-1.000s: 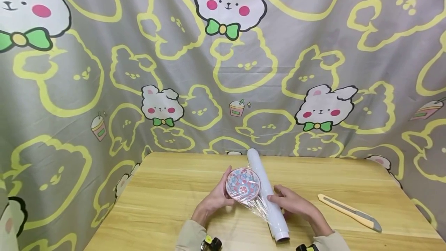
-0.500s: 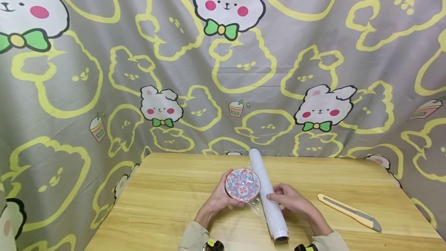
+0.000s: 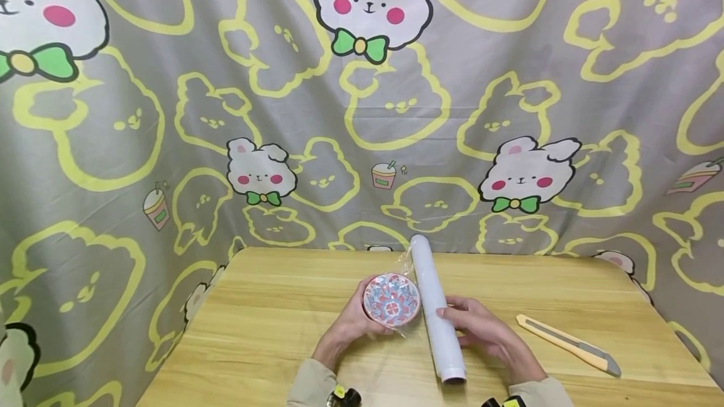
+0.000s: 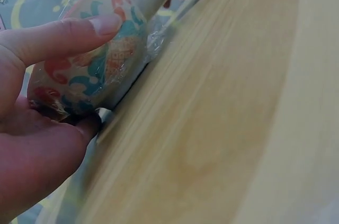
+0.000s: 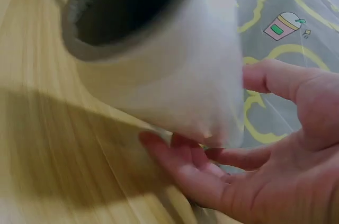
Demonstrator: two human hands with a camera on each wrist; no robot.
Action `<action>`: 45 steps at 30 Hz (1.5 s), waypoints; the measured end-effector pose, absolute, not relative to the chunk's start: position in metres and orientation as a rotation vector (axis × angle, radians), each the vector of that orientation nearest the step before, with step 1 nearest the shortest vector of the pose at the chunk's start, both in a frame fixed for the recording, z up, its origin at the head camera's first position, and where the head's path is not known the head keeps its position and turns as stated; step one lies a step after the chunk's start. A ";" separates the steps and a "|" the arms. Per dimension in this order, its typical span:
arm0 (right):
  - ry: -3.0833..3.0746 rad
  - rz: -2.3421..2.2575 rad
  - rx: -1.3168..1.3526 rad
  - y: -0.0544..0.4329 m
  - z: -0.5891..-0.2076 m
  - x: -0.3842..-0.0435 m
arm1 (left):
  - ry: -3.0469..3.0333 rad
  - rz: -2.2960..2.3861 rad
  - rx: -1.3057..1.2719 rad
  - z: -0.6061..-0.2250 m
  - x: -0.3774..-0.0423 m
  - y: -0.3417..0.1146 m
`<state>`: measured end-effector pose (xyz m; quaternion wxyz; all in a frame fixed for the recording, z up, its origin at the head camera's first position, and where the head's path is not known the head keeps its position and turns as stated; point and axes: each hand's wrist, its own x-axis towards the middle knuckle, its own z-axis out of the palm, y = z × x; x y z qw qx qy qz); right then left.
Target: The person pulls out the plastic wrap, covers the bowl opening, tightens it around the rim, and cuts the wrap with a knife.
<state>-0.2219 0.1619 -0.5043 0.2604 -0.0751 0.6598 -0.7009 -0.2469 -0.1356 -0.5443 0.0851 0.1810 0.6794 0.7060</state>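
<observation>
A small bowl (image 3: 392, 299) with a red and blue floral pattern is tilted toward the head camera, a clear film drawn over it. My left hand (image 3: 355, 318) grips it from the left; in the left wrist view the thumb (image 4: 79, 33) lies along the patterned outside (image 4: 95, 75). Right beside the bowl is a long white roll of plastic wrap (image 3: 435, 306), slanting away from me. My right hand (image 3: 481, 325) holds this roll from the right, thumb on top and fingers beneath, as the right wrist view shows near its hollow end (image 5: 153, 65). Film stretches between roll and bowl.
A yellow utility knife (image 3: 568, 344) lies on the wooden table (image 3: 254, 331) to the right of my right hand. Behind the table's far edge hangs a grey curtain (image 3: 317, 112) printed with rabbits.
The roll has shifted slightly away and to the right in my right hand. The bowl has turned in my left hand, and the loose film below it has shrunk.
</observation>
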 end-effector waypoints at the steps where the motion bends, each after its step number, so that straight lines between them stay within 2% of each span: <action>1: 1.756 -1.918 -0.196 0.162 -0.504 -0.222 | 2.035 2.097 0.538 -0.544 -0.247 -0.136; 7: 1.625 -2.004 -0.165 0.163 -0.505 -0.223 | 2.076 2.040 0.546 -0.544 -0.246 -0.136; 18: 1.415 -2.075 -0.317 0.171 -0.508 -0.229 | 2.041 2.005 0.625 -0.544 -0.247 -0.139; 28: 1.295 -2.182 -0.224 0.178 -0.497 -0.228 | 2.049 1.972 0.638 -0.541 -0.246 -0.140; 36: 1.436 -2.074 -0.273 0.184 -0.493 -0.229 | 2.065 1.961 0.642 -0.543 -0.250 -0.144; 45: 1.706 -1.969 -0.170 0.185 -0.491 -0.232 | 2.079 1.942 0.619 -0.541 -0.249 -0.148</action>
